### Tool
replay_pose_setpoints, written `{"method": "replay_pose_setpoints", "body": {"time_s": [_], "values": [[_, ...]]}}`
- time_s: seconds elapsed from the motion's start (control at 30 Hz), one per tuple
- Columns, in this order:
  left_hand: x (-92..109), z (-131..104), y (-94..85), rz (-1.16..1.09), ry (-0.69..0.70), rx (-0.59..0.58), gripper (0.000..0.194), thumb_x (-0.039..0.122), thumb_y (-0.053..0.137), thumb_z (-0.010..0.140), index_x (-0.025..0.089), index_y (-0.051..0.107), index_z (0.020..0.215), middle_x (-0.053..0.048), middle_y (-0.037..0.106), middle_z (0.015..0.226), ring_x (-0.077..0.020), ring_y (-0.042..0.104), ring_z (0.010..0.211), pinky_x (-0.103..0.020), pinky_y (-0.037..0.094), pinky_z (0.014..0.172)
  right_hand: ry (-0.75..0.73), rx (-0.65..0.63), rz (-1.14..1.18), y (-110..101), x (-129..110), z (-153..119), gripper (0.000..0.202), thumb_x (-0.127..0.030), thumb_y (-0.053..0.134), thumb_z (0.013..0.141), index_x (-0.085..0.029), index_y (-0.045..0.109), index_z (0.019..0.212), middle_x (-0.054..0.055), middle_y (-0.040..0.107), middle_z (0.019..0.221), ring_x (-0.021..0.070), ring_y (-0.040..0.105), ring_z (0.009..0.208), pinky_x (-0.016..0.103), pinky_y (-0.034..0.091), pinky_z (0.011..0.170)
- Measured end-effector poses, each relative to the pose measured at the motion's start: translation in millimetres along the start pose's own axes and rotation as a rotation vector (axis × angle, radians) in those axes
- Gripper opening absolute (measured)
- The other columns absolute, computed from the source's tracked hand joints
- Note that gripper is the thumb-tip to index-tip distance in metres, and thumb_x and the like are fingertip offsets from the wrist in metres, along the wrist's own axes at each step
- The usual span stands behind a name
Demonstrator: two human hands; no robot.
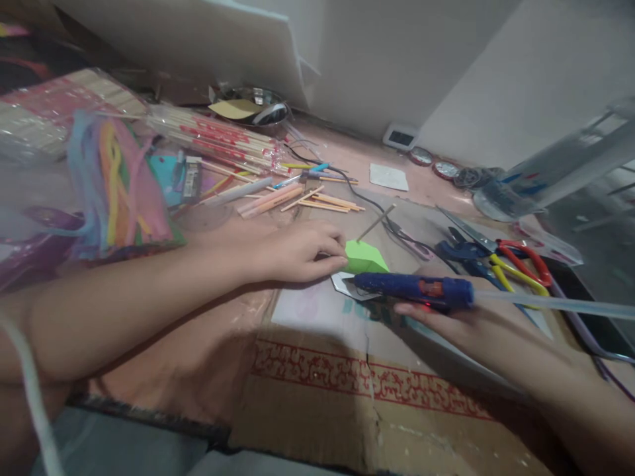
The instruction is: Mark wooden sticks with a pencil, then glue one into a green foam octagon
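Observation:
My right hand (446,317) is wrapped round a blue hot glue gun (391,285), with a long translucent glue stick (555,303) coming out of its back end. The gun's nozzle points left, over a small white piece with a dark edge (356,289). Pinched at its left edge by my left hand (307,251) is a bright green folded paper piece (366,255), which sits just above the white piece. A thin brownish stick (377,223) rises at a slant behind the green paper. Whether nozzle and paper touch, I cannot tell.
Scissors (471,231), pliers with red and yellow handles (520,271) and a phone (590,304) lie at right. A clear bottle-like container (546,172) leans behind them. Wooden sticks (327,201), a black cord (347,182) and coloured fuzzy stems (122,185) lie at back and left.

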State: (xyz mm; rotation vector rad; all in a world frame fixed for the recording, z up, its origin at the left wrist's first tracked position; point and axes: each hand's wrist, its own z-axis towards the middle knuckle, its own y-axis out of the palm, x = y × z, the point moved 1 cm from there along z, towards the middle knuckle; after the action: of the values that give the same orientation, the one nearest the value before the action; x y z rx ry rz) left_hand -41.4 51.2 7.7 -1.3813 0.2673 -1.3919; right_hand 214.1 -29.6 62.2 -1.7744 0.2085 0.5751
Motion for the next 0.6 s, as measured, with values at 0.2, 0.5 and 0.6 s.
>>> {"method": "replay_pose_setpoints", "body": {"time_s": [0.2,0.5,0.6], "values": [[-2,-1,0.2,0.005,0.008,0.005,0.03,0.028,0.049,0.101,0.016,0.073,0.088,-0.007,0.068,0.096,-0.0171,0.062,0.085,-0.029,0.046,0.08,0.055,-0.042,-0.109,-9,1,0,0.041,-0.066,0.058,0.082,-0.031,0.078,0.086,0.005,0.081,0.085,0.0351,0.075,0.073,0.045,0.06,0.064],[-1,-1,0.0,0.016,0.001,0.006,0.03,0.028,0.048,0.102,0.017,0.071,0.086,-0.006,0.067,0.094,-0.0174,0.062,0.087,-0.029,0.047,0.081,0.074,-0.08,-0.114,-15,3,1,0.038,-0.065,0.062,0.083,-0.033,0.079,0.094,0.004,0.081,0.092,0.0326,0.076,0.079,0.042,0.061,0.069],[0,-1,-0.4,0.02,0.001,0.002,0.031,0.027,0.048,0.102,0.017,0.071,0.084,-0.006,0.067,0.094,-0.0171,0.062,0.086,-0.029,0.047,0.081,0.029,-0.086,-0.098,-17,4,1,0.035,-0.062,0.062,0.085,-0.032,0.078,0.093,0.004,0.081,0.094,0.0328,0.076,0.083,0.044,0.061,0.075]]}}
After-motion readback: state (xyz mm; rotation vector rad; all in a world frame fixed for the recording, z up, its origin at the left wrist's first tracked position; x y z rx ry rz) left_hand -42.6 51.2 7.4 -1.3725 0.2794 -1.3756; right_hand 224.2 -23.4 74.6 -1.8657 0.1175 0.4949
